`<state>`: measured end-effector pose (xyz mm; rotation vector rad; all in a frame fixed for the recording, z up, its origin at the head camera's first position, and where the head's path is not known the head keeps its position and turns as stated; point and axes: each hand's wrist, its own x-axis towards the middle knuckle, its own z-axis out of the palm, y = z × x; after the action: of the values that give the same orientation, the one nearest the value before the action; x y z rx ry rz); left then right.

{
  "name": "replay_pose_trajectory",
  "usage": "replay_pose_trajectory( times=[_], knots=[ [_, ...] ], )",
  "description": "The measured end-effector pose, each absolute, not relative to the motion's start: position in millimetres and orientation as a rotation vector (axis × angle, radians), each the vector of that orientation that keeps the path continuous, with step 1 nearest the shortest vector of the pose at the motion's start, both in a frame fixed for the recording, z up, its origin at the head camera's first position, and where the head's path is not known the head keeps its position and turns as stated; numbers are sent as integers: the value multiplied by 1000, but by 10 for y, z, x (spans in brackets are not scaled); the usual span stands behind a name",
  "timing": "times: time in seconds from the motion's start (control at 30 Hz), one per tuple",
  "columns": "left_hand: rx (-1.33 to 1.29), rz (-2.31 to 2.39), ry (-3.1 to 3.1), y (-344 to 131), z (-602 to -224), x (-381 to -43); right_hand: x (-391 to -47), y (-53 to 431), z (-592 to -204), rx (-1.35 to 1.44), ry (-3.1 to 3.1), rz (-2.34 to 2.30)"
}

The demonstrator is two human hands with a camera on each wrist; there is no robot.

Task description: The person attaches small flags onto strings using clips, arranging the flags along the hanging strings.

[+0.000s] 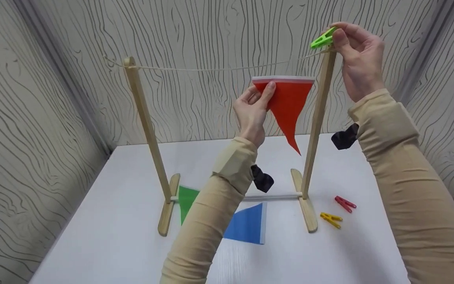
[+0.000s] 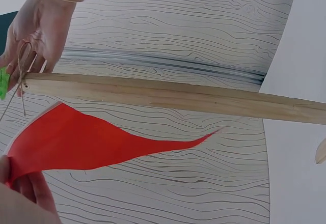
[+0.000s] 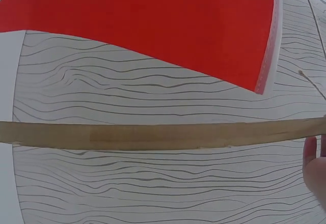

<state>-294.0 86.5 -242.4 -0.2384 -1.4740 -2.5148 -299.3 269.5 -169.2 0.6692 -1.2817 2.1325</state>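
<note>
My left hand (image 1: 252,112) pinches a red triangular flag (image 1: 290,100) near the left end of its white top edge, and its pointed tip hangs down. The flag is just below the string (image 1: 211,70), apart from it. At the top of the right wooden post (image 1: 320,114), my right hand (image 1: 363,59) pinches a green clothespin (image 1: 323,38) close to the string's tied end. The left wrist view also shows the red flag (image 2: 97,137) and part of the green clothespin (image 2: 4,83). In the right wrist view only a few fingers (image 3: 310,155) appear at the edge.
A green flag (image 1: 187,199), partly behind my left forearm, and a blue flag (image 1: 246,225) lie on the white table (image 1: 112,244). Right of the stand lie a red clothespin (image 1: 345,203) and a yellow one (image 1: 331,219). The left post (image 1: 144,118) holds the string's other end.
</note>
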Motion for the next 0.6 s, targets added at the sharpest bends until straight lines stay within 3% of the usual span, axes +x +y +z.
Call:
replay_pose_trajectory(
  times=[0.6],
  knots=[
    [-263, -2551, -1460, 951, -2341, -2968, -3018, 2557, -1609, 540, -1746, 1611]
  ],
)
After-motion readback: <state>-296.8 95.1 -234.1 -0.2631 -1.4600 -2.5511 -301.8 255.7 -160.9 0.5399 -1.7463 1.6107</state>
